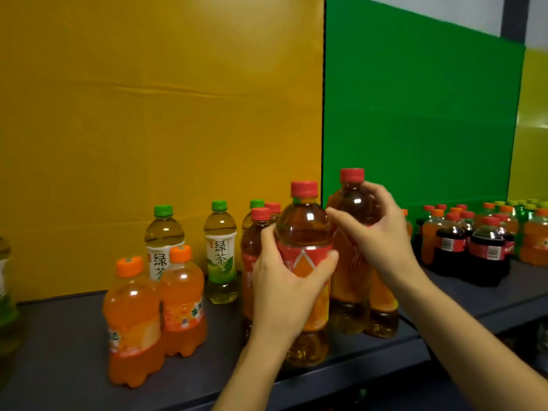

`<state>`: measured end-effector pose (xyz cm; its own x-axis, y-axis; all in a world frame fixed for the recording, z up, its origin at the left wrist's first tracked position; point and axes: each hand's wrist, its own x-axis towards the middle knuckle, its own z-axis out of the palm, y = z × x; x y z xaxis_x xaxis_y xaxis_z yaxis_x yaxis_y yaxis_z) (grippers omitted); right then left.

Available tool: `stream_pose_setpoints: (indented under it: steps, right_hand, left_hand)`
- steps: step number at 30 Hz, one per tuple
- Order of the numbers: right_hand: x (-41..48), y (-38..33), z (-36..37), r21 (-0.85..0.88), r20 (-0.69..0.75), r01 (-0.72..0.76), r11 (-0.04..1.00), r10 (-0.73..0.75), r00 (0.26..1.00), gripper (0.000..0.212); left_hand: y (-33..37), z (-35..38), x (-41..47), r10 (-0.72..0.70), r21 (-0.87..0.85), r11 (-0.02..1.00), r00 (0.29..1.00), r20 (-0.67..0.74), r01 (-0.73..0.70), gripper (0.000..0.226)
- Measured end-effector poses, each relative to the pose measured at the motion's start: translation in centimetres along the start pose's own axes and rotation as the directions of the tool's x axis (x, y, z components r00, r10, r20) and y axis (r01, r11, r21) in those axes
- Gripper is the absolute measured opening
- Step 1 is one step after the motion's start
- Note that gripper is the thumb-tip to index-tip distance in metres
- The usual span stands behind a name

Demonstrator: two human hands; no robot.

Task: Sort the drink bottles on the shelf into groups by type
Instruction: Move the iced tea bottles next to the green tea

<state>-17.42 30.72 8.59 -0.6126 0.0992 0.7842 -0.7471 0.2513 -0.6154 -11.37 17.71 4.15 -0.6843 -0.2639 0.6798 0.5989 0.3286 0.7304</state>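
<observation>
Gripping front tea bottle (304, 229) at label, left hand (284, 289) had fingers and thumb wrapped round it. Right hand (376, 229) curled round shoulder of second tea bottle (353, 203). Both stood at shelf (74, 336) front, caps up, long axes vertical. Looked full, likely heavyish; stiff smooth plastic, maybe slick. Label band seemed safest hold.

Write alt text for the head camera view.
The left hand grips the front red-capped tea bottle and the right hand grips the rear tea bottle on a dark shelf. Green tea bottles and orange soda bottles stand left; cola bottles far right.
</observation>
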Motion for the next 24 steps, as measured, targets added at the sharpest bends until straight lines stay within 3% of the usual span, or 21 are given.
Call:
stream_pose_setpoints:
  steps: [12,19,24]
  right_hand:
    - [4.9,2.3,0.0,-0.326,0.415,0.109,0.939,0.038,0.909,0.066]
    - [5.6,3.1,2.0,-0.445,0.449,0.050,0.894,0.175,0.876,0.053]
    - [5.9,4.2,3.2,-0.394,0.409,-0.124,0.911,0.294,0.864,0.052]
  left_hand:
    - [-3.9,5.3,-0.9,-0.069,0.115,0.990,0.987,-0.143,0.086,0.078]
    - [-5.5,6.4,0.5,-0.061,0.187,0.977,0.973,-0.221,0.104,0.080]
    - [-6.4,7.0,1.0,-0.028,0.277,0.957,0.974,-0.223,0.091,0.089]
